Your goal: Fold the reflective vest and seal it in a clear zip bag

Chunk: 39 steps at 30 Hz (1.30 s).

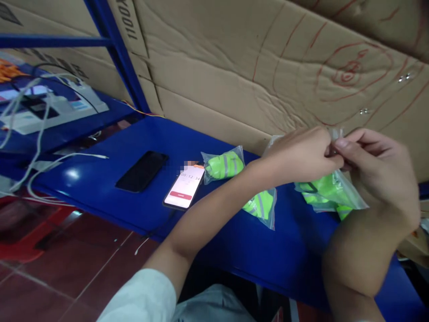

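My left hand [301,150] and my right hand [382,167] meet at the right side of the blue table. Both are closed, fingers pinching the upper edge of a clear plastic bag [335,190]. Neon-green fabric with grey strips shows inside it, partly hidden behind my left hand. Two similar filled bags lie on the table: one bag [225,165] beyond my left forearm, another bag [262,206] partly covered by that forearm. Some clear plastic also shows behind my left wrist.
A lit phone [182,185] showing a timer and a dark phone [142,171] lie on the blue table [110,179]. Large cardboard [214,80] stands along the back. At left are a power strip [80,105], white cables [42,165] and a red stool [30,239].
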{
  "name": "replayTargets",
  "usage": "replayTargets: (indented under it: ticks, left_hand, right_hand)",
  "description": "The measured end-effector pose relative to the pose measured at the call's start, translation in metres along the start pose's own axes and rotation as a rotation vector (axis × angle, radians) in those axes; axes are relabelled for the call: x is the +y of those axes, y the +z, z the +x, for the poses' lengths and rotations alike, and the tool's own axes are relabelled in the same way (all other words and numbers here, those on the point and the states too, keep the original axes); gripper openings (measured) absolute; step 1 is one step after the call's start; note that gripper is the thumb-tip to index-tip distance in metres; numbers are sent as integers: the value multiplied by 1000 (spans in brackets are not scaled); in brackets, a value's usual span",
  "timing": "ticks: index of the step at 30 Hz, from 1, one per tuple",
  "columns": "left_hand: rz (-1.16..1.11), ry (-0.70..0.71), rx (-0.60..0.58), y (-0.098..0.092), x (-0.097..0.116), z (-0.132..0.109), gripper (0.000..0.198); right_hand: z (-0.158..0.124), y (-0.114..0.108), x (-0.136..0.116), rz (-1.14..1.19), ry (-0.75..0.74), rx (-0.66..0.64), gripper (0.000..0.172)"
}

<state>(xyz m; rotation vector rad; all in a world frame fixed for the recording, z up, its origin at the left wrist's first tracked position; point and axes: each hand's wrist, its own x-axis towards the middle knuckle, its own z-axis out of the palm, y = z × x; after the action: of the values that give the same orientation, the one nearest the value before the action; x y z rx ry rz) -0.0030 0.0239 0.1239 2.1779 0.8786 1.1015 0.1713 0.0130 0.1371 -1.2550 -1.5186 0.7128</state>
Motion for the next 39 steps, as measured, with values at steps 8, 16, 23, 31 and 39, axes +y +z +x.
replayTargets:
  ticks: [8, 16, 23, 31, 39]
  left_hand:
    - [-240, -22, -134, 12, -11, 4, 43]
    - [-387, -88, -220, 17, -29, 13, 30]
    - [-382, -209, -316, 3, -50, 17, 38]
    - [-259, -223, -336, -3, -54, 20, 44]
    - [-298, -192, -288, -1, -55, 20, 34]
  right_hand:
    - [3, -18, 8, -125, 0, -151, 40]
    - [9, -18, 15, -123, 18, -133, 19]
    - [10, -21, 19, -186, -31, -376, 33]
    - [12, -17, 17, -183, 47, -372, 38]
    - [14, -16, 20, -261, 8, -311, 17]
